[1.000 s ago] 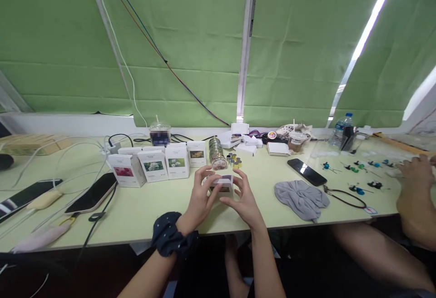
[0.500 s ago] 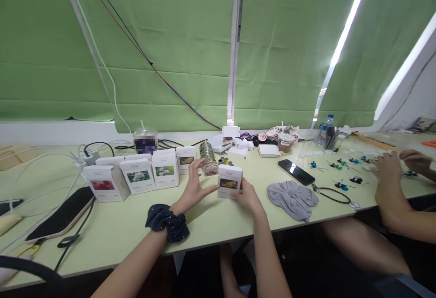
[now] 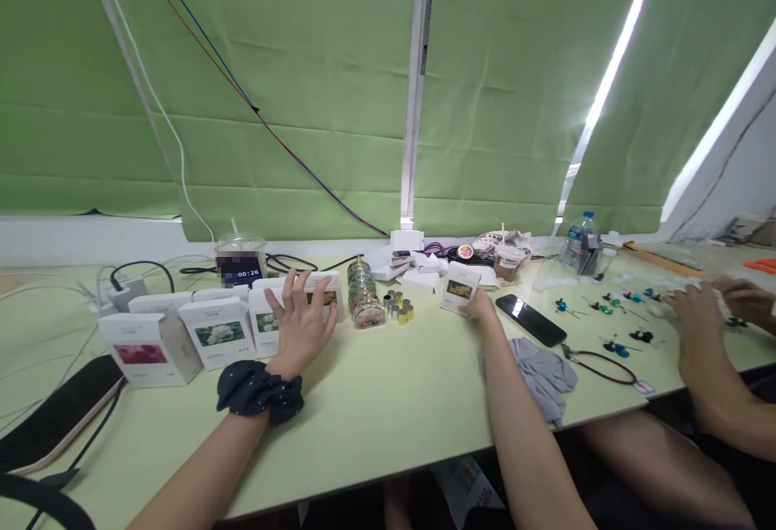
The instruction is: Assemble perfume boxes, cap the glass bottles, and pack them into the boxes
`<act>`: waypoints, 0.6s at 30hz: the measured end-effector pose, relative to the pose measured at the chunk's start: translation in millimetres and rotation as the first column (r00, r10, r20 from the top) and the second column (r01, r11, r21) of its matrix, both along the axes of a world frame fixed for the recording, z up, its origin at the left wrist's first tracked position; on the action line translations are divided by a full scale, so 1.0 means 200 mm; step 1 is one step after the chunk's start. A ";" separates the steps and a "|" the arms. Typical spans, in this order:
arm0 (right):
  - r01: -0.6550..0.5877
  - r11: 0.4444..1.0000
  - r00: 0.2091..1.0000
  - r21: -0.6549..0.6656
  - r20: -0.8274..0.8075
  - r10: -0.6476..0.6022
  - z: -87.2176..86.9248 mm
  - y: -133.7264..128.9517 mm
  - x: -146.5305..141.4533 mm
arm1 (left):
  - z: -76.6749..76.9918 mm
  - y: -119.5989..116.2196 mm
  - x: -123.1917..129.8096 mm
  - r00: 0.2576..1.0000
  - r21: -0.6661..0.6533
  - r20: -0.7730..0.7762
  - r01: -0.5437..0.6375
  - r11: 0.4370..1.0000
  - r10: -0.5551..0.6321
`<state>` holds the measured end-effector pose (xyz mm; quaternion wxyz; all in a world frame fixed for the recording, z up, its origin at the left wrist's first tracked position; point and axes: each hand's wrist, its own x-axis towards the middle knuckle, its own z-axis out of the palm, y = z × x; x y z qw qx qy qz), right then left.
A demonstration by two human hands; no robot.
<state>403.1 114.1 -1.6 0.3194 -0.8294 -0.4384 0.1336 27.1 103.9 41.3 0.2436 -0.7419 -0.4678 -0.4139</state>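
My right hand (image 3: 482,306) grips a small white box (image 3: 454,300) with a yellow flower picture by its lower right edge, at the back of the table. My left hand (image 3: 301,324) hangs with fingers spread before the row of white boxes and partly hides two of them. In that row stand a box with a red flower picture (image 3: 141,354) and one with a white flower picture (image 3: 221,334). Between my hands lies a clear tube of round containers (image 3: 364,296). Several short gold-coloured cylinders (image 3: 402,310) are grouped beside it.
A black phone (image 3: 531,320) and a grey cloth (image 3: 539,372) lie to the right. Beyond them another person's hands (image 3: 697,312) are among small blue and black parts (image 3: 617,349). A timer (image 3: 242,269) and cables stand at the back left.
My right hand has carried the white box rightward and back, away from my left hand. My left hand has moved left toward the row of boxes. The gold-coloured cylinders now show in full.
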 end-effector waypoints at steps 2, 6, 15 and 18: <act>0.007 1.000 1.000 0.017 0.018 -0.008 -0.03 0.05 0.05 | 0.03 0.02 -0.01 0.998 -0.011 -0.027 -0.049 0.999 0.049; -0.026 0.998 0.999 0.053 0.036 0.024 -0.09 0.15 0.12 | 0.04 0.04 -0.03 0.994 -0.041 -0.024 -0.104 0.994 0.103; -0.075 0.994 0.996 0.074 0.042 0.072 -0.14 0.25 0.15 | 0.03 0.06 -0.09 0.977 -0.109 -0.101 -0.199 0.974 0.188; -0.071 0.994 0.997 0.085 0.036 0.068 -0.14 0.26 0.14 | 0.04 0.06 -0.09 0.972 -0.108 -0.100 -0.225 0.968 0.214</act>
